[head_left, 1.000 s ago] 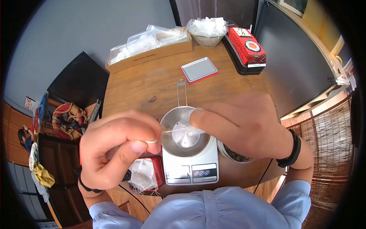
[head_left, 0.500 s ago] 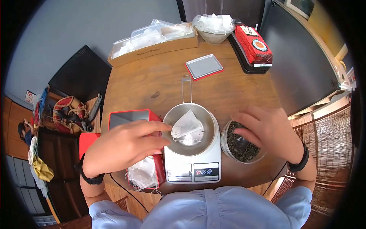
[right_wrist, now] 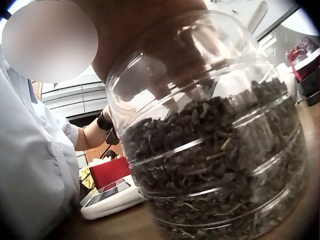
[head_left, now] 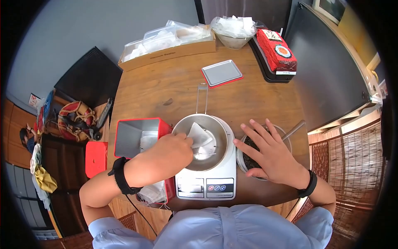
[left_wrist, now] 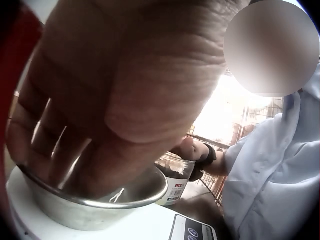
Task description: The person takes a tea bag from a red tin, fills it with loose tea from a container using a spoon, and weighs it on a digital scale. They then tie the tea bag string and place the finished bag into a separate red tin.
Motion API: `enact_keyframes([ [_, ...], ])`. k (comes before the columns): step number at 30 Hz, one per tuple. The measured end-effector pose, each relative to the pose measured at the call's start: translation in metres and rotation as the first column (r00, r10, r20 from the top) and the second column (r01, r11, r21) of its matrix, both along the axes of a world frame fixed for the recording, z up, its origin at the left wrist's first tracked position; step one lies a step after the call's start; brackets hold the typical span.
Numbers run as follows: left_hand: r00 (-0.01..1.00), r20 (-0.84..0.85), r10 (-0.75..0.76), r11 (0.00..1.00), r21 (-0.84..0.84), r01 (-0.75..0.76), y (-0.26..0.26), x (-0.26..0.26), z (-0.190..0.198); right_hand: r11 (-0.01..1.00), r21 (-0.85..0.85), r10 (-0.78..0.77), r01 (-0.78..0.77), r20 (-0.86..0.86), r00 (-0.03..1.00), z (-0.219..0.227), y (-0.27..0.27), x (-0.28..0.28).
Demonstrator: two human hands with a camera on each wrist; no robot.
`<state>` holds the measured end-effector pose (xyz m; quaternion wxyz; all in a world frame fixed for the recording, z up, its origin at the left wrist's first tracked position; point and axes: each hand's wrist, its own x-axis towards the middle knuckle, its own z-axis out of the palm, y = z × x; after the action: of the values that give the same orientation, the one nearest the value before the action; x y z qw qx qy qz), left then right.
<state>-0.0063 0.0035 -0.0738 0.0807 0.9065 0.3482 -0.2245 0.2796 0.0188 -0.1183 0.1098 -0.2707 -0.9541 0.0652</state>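
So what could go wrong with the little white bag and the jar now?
The left hand might bump the metal pan, which sits on the scale. The right hand, spread over the open jar, could knock the handle poking out and maybe flick out leaves.

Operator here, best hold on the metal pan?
Take the pan by its long handle, reaching from above and the right. The handle projects away from the person beyond the scale, and its narrow loop should suit a wrapped grip. The left hand is at the pan's left side, so the handle looks the clearer hold.
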Motion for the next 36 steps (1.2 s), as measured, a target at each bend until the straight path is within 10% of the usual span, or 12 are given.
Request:
enact_keyframes([
  [12,0.892,0.433,0.132,0.821,0.457,-0.343,-0.042,-0.066,0.121,1.000,-0.011,-0.017,0.017,0.012,1.000,0.001,0.002,-0.002],
  [21,0.759,0.505,0.411,0.878,0.005,-0.479,-0.059,-0.126,0.043,0.995,-0.064,-0.071,0.073,0.028,0.997,0.005,0.000,-0.005],
  [36,0.770,0.580,0.266,0.908,0.117,-0.402,-0.063,-0.135,-0.001,0.982,-0.124,-0.144,0.142,-0.002,0.990,0.006,-0.001,-0.010],
])
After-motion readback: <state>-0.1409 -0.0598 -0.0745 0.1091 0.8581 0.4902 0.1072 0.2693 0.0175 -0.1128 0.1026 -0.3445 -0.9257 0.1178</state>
